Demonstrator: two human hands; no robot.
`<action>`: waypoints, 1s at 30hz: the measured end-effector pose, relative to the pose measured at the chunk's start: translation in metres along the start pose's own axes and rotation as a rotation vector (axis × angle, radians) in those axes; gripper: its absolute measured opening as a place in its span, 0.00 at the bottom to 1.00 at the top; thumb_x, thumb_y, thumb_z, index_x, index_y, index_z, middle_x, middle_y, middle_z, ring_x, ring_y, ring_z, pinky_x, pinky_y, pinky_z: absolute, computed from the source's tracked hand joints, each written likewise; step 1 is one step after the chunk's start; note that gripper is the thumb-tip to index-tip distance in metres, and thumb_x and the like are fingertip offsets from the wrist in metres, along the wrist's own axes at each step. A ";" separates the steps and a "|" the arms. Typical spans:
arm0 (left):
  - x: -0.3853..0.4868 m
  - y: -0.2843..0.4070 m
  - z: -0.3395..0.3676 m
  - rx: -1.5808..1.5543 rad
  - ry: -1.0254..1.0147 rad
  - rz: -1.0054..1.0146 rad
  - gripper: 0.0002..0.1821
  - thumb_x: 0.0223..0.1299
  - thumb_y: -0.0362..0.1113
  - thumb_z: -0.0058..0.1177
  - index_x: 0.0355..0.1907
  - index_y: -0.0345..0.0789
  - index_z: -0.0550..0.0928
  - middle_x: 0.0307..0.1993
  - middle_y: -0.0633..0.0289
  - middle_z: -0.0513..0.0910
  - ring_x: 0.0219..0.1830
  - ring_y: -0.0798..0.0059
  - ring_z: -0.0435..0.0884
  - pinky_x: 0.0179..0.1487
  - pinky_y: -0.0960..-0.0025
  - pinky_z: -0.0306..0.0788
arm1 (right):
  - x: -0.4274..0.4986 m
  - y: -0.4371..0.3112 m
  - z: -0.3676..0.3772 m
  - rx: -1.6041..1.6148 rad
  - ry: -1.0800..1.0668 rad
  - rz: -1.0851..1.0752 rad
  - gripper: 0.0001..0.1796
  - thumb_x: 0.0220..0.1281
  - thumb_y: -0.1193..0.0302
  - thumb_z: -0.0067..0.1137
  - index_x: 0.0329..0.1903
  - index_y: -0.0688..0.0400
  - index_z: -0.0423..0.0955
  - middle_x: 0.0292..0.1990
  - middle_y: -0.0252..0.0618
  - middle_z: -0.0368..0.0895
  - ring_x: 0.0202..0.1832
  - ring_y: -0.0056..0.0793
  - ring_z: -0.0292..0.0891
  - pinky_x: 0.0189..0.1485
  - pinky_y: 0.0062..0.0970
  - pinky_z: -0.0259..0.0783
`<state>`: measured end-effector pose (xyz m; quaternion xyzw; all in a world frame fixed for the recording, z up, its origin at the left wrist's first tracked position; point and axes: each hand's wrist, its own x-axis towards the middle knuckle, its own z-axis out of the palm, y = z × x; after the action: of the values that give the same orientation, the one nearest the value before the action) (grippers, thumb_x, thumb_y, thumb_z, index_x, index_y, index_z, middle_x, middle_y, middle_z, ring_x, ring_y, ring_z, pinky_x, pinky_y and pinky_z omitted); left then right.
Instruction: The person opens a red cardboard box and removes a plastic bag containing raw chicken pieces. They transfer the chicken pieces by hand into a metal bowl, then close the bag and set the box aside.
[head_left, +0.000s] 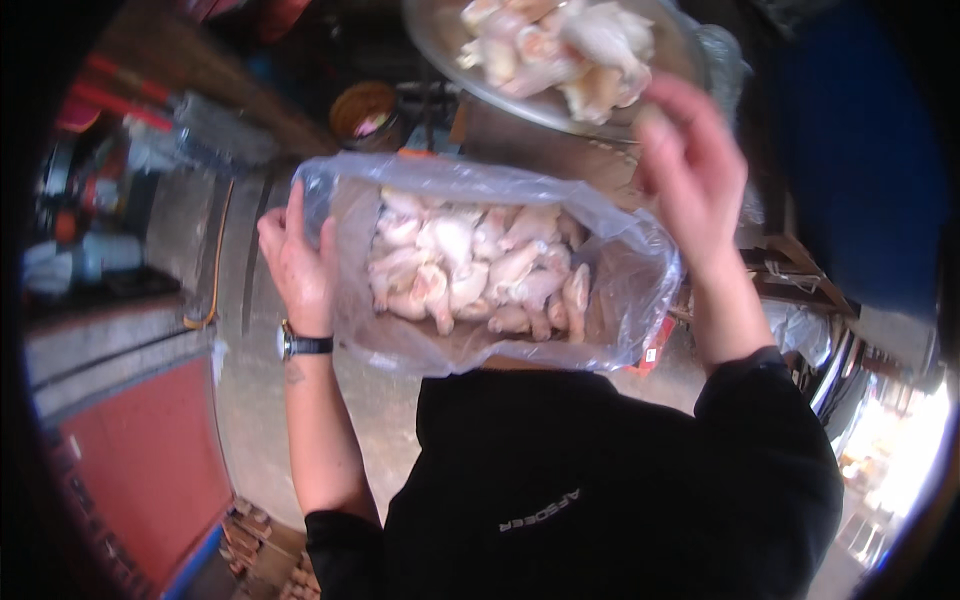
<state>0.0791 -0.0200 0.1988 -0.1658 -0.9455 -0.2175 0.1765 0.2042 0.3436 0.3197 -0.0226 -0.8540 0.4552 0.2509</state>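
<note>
Raw chicken pieces (472, 262) lie in a box lined with a clear plastic bag (637, 277), in front of my body. At the box's left end, my left hand (300, 255) is against the bag's edge; whether its fingers grip the plastic is not clear. My right hand (694, 165), slightly blurred, is raised at the upper right beside a round metal bowl (525, 112). More raw chicken pieces (555, 52) are heaped in that bowl, and my right fingertips are close to the nearest one. Whether they touch it cannot be told.
Behind the box stands a round brown container (364, 109). Shelving (806, 270) with plastic bags is at the right. Various goods crowd the far left, above a red panel (150, 465). A blue surface (870, 165) rises at the upper right.
</note>
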 end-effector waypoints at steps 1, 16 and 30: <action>-0.003 0.002 -0.002 -0.007 0.028 -0.028 0.41 0.57 0.32 0.69 0.75 0.42 0.71 0.51 0.50 0.75 0.56 0.49 0.75 0.63 0.55 0.70 | -0.017 0.005 0.022 0.079 -0.183 -0.167 0.18 0.73 0.67 0.63 0.61 0.58 0.79 0.33 0.35 0.88 0.28 0.22 0.81 0.32 0.22 0.76; -0.013 -0.024 0.007 -0.317 -0.020 -0.399 0.11 0.71 0.40 0.59 0.45 0.34 0.85 0.31 0.45 0.85 0.33 0.45 0.85 0.39 0.56 0.77 | -0.032 0.158 0.253 -0.351 -0.970 0.057 0.28 0.56 0.79 0.64 0.62 0.56 0.76 0.62 0.44 0.77 0.59 0.40 0.77 0.58 0.36 0.79; -0.013 -0.026 0.021 -0.566 -0.048 -0.340 0.10 0.71 0.38 0.60 0.45 0.34 0.86 0.25 0.57 0.83 0.24 0.72 0.78 0.33 0.67 0.74 | 0.005 0.165 0.367 -0.320 -1.051 0.155 0.32 0.53 0.78 0.67 0.64 0.57 0.75 0.60 0.44 0.77 0.59 0.38 0.76 0.55 0.32 0.80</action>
<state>0.0746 -0.0356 0.1661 -0.0529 -0.8657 -0.4939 0.0624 0.0042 0.1603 0.0231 0.1069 -0.9187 0.2868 -0.2497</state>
